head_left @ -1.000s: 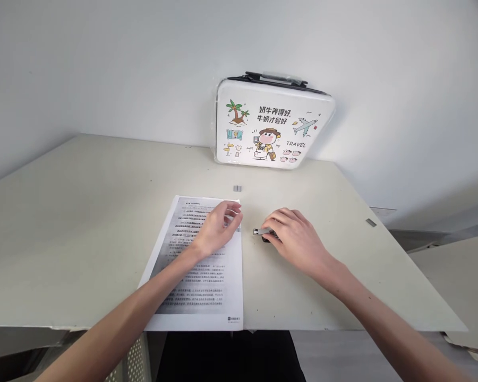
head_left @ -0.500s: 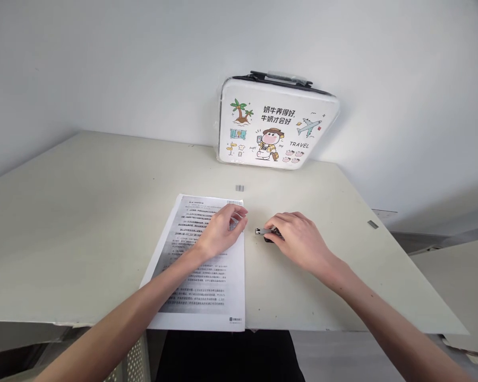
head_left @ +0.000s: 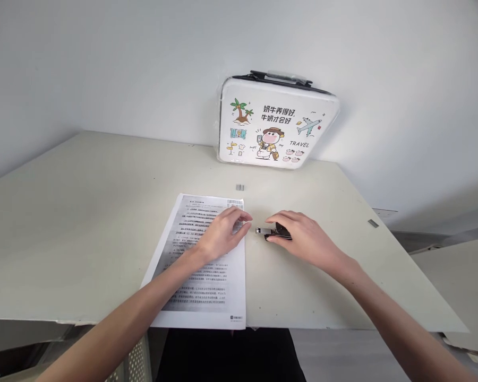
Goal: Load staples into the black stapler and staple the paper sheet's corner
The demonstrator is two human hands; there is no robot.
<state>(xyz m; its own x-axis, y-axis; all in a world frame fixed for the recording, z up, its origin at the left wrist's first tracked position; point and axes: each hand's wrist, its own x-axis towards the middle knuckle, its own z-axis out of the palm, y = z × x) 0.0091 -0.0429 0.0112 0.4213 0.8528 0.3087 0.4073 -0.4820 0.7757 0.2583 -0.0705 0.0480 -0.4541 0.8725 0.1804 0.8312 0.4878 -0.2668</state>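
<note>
A small black stapler with a silver front end lies on the table, pointing left toward the paper. Around it curves my right hand, thumb on the near side and index finger lifted off the far side; the stapler's rear is hidden under the palm. My left hand rests over the right edge of a printed sheet, whether one page or a stack I cannot tell. Its fingers are bent, with a gap between thumb and fingertips and nothing visible in them.
Two small grey strips that look like staples lie beyond the sheet. Another grey piece is near the right table edge. A white cartoon-printed case with a black handle leans against the wall at the back of the table.
My right hand has spread wider, so more of the stapler shows between thumb and index finger. The left hand has shifted slightly right and its thumb has moved a little.
</note>
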